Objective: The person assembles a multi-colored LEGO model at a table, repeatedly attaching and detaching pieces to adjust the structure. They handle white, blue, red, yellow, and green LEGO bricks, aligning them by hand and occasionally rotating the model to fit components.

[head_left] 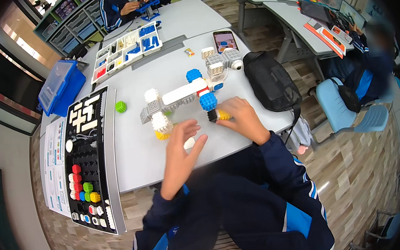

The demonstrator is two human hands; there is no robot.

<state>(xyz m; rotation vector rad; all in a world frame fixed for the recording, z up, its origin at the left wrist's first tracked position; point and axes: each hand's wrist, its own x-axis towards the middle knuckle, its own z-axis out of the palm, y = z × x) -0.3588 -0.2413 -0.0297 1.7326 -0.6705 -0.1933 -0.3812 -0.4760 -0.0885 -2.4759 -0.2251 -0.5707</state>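
Note:
A model built of knobbly blocks lies on the grey table, with a long white and grey beam (178,94) and blue blocks (208,101) toward its right end. My right hand (243,119) is closed on a yellow block (223,115) with a black piece (212,116) at its left, just below the lower blue block. Near the model's left end, my left hand (182,150) has its thumb and fingers spread. A small white piece (189,143) shows between them, apparently on the table. Beside the fingers, a white block (161,122) and a yellow block (162,135) belong to the model's near-left corner.
A black tray of blocks (85,156) lies at the left, near a blue bin (66,86). One green block (121,106) sits alone. A black mesh pouch (272,80) and a phone (225,41) are right. Across the table, beyond a sorting tray (126,48), another person handles blue parts.

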